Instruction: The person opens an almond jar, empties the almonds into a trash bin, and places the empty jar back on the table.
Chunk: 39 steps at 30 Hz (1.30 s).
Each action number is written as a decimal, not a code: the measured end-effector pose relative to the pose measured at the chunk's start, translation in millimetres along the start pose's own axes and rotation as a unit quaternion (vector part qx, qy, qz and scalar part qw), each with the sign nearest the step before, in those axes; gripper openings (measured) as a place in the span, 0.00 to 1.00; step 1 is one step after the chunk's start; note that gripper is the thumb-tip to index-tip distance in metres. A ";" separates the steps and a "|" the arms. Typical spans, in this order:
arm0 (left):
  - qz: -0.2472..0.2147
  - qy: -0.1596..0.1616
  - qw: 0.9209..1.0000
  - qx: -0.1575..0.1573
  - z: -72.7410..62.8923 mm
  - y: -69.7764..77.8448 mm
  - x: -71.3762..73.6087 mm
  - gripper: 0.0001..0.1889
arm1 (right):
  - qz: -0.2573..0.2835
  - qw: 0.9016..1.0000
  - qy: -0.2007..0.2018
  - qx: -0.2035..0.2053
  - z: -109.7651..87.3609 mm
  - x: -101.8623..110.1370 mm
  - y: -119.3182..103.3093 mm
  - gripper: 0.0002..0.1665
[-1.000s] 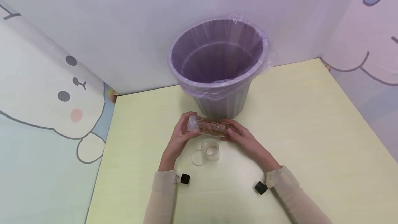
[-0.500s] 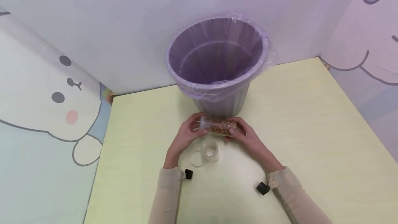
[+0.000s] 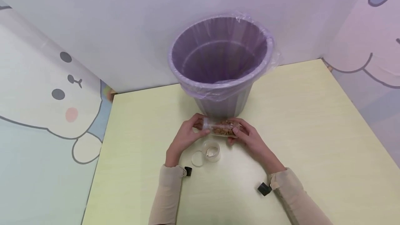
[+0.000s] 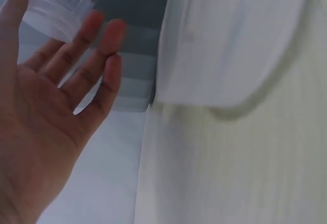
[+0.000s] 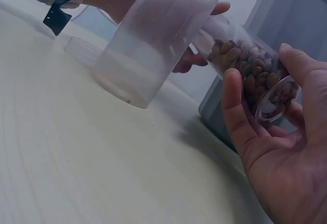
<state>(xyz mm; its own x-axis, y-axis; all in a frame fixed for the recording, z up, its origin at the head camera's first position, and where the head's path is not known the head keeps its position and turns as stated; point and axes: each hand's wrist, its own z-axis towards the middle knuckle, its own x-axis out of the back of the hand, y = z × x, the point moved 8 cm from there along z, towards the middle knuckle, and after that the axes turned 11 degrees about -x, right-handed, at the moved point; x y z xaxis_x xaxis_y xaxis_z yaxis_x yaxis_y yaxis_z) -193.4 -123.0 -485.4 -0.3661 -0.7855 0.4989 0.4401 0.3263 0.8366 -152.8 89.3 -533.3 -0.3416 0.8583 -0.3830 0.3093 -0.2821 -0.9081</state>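
Observation:
A clear plastic jar (image 3: 223,128), partly filled with small brown nut-like pieces (image 5: 245,63), lies nearly level between my two hands in front of the bin. My left hand (image 3: 187,135) holds its ribbed neck end between thumb and fingers; the left wrist view shows that clear end (image 4: 51,9) above the fingers. My right hand (image 3: 251,140) grips the base end, fingertips against its wall. The brown pieces lie toward the base. Just nearer to me stands a second clear jar (image 5: 138,45), upright and without a lid. Beside it, on the left, lies a clear round lid (image 3: 192,159).
A purple bin (image 3: 218,85) with a plastic liner stands right behind my hands, against the back wall. The pale yellow table (image 3: 312,121) reaches to walls with cartoon drawings. Small black blocks (image 3: 264,189) sit at both cuffs.
Both hands and the jar have moved slightly right. The brown pieces have slid from along the jar toward its right, base end. The standing jar and lid stay in place.

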 end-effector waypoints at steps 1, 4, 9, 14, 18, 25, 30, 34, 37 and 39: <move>0.002 0.005 1.000 -0.007 0.5 0.5 0.1 0.23 | -0.002 1.000 0.000 0.003 -0.4 0.0 -0.5 0.24; 0.002 0.017 1.000 -0.024 1.3 2.1 -0.2 0.25 | -0.011 1.000 0.002 0.012 -1.5 -0.6 -2.0 0.24; 0.018 0.046 0.998 -0.028 0.9 0.5 0.7 0.24 | -0.059 0.997 0.022 0.043 -3.4 -2.1 -6.9 0.28; 0.027 0.061 0.998 -0.004 -2.7 -7.1 0.6 0.29 | -0.093 0.993 0.033 0.061 -3.4 -5.3 -8.2 0.33; 0.013 0.040 0.999 0.009 -2.9 -7.8 0.9 0.25 | -0.090 0.994 0.028 0.058 -2.8 -6.9 -7.6 0.33; -0.010 -0.034 0.999 0.039 -2.6 0.1 2.8 0.23 | -0.093 0.994 0.031 0.054 -1.7 -3.2 -9.2 0.32; -0.044 -0.040 0.998 -0.003 -1.8 11.1 8.3 0.31 | -0.081 0.995 0.014 0.058 -2.3 -5.9 -11.1 0.33; -0.038 -0.031 0.999 -0.023 -1.0 14.1 11.0 0.32 | -0.099 0.993 0.012 0.061 -1.5 -7.9 -10.1 0.38; -0.026 -0.020 0.999 -0.028 0.5 15.4 11.3 0.31 | -0.148 0.987 0.034 0.061 -0.4 -6.3 -8.7 0.43; -0.018 -0.014 0.999 -0.030 1.7 16.7 10.8 0.31 | -0.186 0.979 0.054 0.067 -0.4 -5.5 -8.9 0.44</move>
<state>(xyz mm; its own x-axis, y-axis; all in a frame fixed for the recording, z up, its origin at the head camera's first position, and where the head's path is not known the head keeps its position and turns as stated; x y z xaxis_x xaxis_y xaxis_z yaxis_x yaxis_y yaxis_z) -191.4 -125.1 -465.7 -0.4051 -0.7812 0.4749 0.4744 0.2644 0.8397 -153.3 87.3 -523.0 -0.3114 0.9503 -0.0076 0.0595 0.0116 -0.9982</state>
